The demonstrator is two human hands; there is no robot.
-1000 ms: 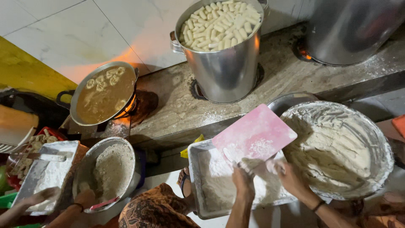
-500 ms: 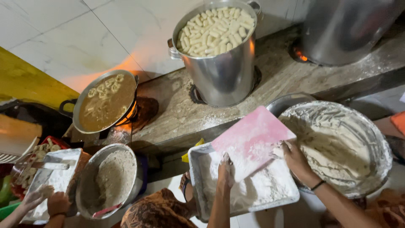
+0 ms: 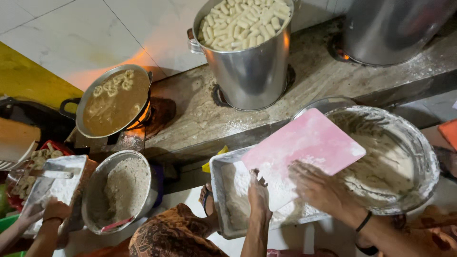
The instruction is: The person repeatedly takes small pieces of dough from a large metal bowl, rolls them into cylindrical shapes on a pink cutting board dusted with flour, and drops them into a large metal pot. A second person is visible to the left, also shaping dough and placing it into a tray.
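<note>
While you look down, your left hand (image 3: 258, 196) lies flat with its fingers spread in the floury metal tray (image 3: 220, 190), touching the near edge of the pink board (image 3: 304, 147); your right hand (image 3: 320, 188) is blurred, its fingers are loose and open, and it rests on the flour right by the board's near corner; neither hand is squeezing anything. The pink board leans across the tray, with its far corner over the rim of the big flour-dusted bowl (image 3: 419, 157) on your right. At the left edge, another person's hand (image 3: 53, 209) touches a second floury tray (image 3: 52, 185); beside it sits a round pan of crumbs (image 3: 119, 192); a person in patterned cloth (image 3: 166, 235) crouches between you and that pan. Farther off, on the stone counter (image 3: 328, 71), a tall metal pot (image 3: 245, 43) holds pale dough sticks; at the counter's left end, a frying pan (image 3: 112, 100) of brown oil sits over a flame; a second big pot (image 3: 395, 28) stands at the far right corner.
</note>
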